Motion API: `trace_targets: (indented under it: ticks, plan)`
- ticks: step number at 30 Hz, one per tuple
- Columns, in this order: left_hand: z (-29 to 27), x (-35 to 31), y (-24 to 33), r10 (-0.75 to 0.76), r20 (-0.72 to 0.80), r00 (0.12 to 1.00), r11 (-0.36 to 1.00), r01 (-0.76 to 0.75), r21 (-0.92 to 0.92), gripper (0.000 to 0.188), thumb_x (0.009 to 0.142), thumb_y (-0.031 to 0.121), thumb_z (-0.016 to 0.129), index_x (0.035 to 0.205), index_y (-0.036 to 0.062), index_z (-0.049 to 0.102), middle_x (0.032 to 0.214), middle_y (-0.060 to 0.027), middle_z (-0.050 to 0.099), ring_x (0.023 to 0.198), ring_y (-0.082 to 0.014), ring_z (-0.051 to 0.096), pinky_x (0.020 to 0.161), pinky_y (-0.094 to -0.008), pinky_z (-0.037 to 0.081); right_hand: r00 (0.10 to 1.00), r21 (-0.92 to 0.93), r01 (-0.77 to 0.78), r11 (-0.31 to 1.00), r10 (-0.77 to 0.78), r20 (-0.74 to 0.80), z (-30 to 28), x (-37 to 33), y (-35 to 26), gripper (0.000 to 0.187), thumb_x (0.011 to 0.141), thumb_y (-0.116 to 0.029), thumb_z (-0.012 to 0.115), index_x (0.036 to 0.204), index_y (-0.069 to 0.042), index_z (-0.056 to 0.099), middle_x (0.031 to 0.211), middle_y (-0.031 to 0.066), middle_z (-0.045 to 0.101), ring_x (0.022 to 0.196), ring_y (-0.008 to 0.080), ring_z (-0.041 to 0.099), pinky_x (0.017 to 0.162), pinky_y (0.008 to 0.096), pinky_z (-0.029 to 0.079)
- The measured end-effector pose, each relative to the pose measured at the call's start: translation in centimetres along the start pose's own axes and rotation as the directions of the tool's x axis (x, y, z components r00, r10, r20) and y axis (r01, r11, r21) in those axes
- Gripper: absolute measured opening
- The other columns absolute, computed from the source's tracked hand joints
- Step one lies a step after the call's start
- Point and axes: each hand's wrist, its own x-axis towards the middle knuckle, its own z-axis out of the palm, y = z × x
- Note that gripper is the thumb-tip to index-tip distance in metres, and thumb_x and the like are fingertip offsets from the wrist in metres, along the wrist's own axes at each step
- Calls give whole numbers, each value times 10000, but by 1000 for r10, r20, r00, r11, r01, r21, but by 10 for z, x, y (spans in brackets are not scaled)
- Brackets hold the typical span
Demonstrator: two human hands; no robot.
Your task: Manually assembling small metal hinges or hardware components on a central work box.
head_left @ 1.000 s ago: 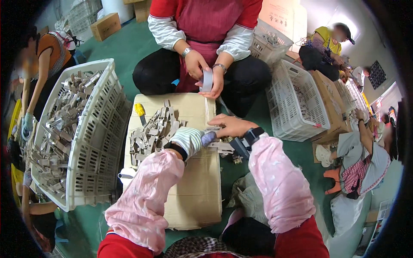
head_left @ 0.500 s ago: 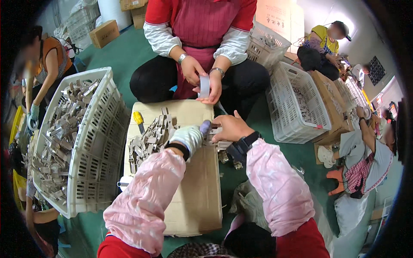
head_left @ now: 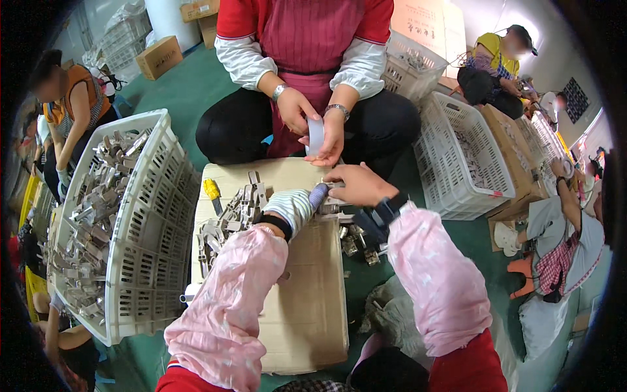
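Note:
My left hand (head_left: pixel 294 207), in a striped knit glove with a purple thumb covering, is closed over the right side of a pile of silver metal parts (head_left: pixel 247 202). These look like cabinet hinges. My right hand (head_left: pixel 359 187) is bare, its thumb and forefinger pinched against a small metal part (head_left: pixel 336 185) right beside the left thumb. Both hands meet over the far right of a cardboard sheet (head_left: pixel 307 307). More metal parts (head_left: pixel 334 212) lie just below my right fingers. What the left palm covers is hidden.
Left stands a tall white crate (head_left: pixel 140 261) full of metal parts. A yellow-handled cutter (head_left: pixel 212 193) lies on the cardboard. Opposite, a co-worker holds a tape roll (head_left: pixel 315 137). Loose metal parts (head_left: pixel 356 243) lie right of the cardboard; another white crate (head_left: pixel 457 157) stands beyond.
The view has shifted slightly. Both my hands stay together over the metal parts, the right fingers now closer to the left thumb. The co-worker still holds the tape roll.

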Motion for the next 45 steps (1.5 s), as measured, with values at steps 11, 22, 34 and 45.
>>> trace_targets:
  ticks: [11, 22, 34, 45]
  plan:
    - [2, 54, -12, -196, -18, 980, 954, 186, -234, 419, 910, 420, 338, 1059, 109, 577, 994, -200, 617, 921, -356, 589, 789, -419, 449, 889, -553, -14, 833, -243, -388, 30, -10, -9, 841, 473, -366, 830, 1183, -46, 511, 1165, 72, 526, 1175, 256, 434, 1044, 593, 190]
    - [19, 44, -9, -114, -184, 976, 975, 74, -210, 478, 910, 433, 350, 1007, 43, 609, 942, -215, 624, 935, -371, 580, 818, -426, 433, 971, -534, -38, 845, -96, -221, 11, 20, -1, 750, 469, -336, 792, 1137, -82, 565, 1129, 117, 567, 1083, 275, 529, 986, 674, 199]
    - [25, -135, 72, -20, 77, 997, 979, 35, -198, 595, 892, 566, 267, 878, 112, 652, 740, -194, 637, 711, -361, 620, 651, -417, 468, 993, -506, 90, 858, -117, -23, 50, -137, -79, 568, 493, -447, 724, 871, -34, 630, 863, 109, 609, 873, 275, 596, 978, 688, 188]
    - [56, -249, 106, 185, 43, 982, 980, -181, -80, 308, 922, 349, 338, 1005, 116, 521, 692, -196, 603, 633, -388, 584, 543, -450, 447, 994, -478, 104, 872, -111, 15, 80, -244, -147, 514, 495, -338, 769, 894, -44, 634, 872, 108, 600, 872, 276, 588, 997, 678, 171]
